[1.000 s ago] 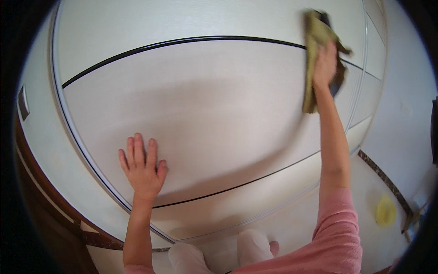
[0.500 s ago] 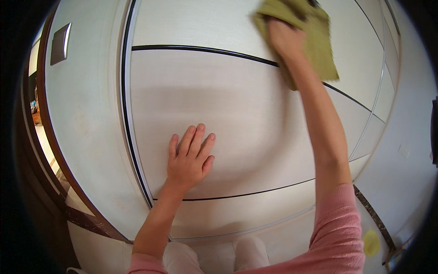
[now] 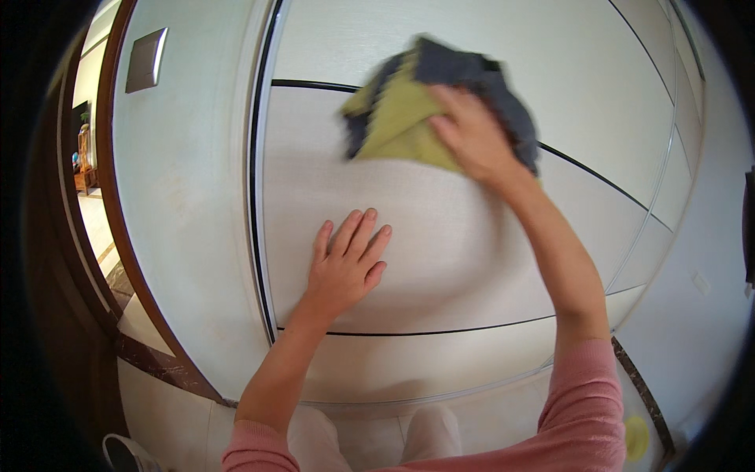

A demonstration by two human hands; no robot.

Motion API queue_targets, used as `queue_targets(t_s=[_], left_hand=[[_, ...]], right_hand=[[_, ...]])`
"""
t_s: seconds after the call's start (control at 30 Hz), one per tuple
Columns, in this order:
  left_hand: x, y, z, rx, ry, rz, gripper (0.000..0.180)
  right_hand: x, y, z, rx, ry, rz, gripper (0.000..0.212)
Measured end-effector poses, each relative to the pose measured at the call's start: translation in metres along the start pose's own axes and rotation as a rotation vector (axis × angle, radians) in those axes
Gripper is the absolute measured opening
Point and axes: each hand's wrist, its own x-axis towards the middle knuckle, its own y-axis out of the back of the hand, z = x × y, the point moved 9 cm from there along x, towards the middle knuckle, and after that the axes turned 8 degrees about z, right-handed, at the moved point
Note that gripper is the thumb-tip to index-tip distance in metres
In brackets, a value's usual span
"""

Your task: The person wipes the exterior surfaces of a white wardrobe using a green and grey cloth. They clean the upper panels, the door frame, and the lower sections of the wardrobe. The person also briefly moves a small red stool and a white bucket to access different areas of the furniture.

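A pale cream sliding door panel (image 3: 440, 259) with thin black strips stands upright before me. My left hand (image 3: 346, 256) lies against its lower middle section, fingers spread, holding nothing. Higher up and to the right, my right hand (image 3: 474, 135) presses a cleaning cloth (image 3: 409, 130), olive green on one face and dark grey on the other, over the upper black strip. The cloth is folded over and blurred by motion. Some of the right hand's fingertips are hidden in its grey part.
At left is a grey-green wall with a metallic switch plate (image 3: 147, 60), then a dark brown door frame (image 3: 118, 157) opening onto another room. A white bucket (image 3: 126, 455) stands at the lower left. A yellow round object (image 3: 636, 439) lies on the floor at lower right.
My right hand has swept the cloth left and slightly down across the panel, and its grey side now shows. The left hand stays on the panel while the view has shifted a little.
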Motion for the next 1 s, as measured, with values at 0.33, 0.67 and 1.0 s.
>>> queue_targets(t_s=[0.33, 0.67, 1.0], left_hand=[[-0.048, 0.023, -0.02, -0.003, -0.083, -0.164, 0.061], [-0.091, 0.042, -0.007, -0.313, 0.307, -0.328, 0.055], [-0.212, 0.131, 0.01, -0.448, 0.686, -0.519, 0.035]], right_hand=[[0.086, 0.071, 0.087, -0.837, -0.107, 0.582, 0.052], [0.049, -0.091, -0.152, -0.279, 0.138, 0.059, 0.037], [-0.209, -0.214, -0.189, 0.129, 0.109, -0.457, 0.039]])
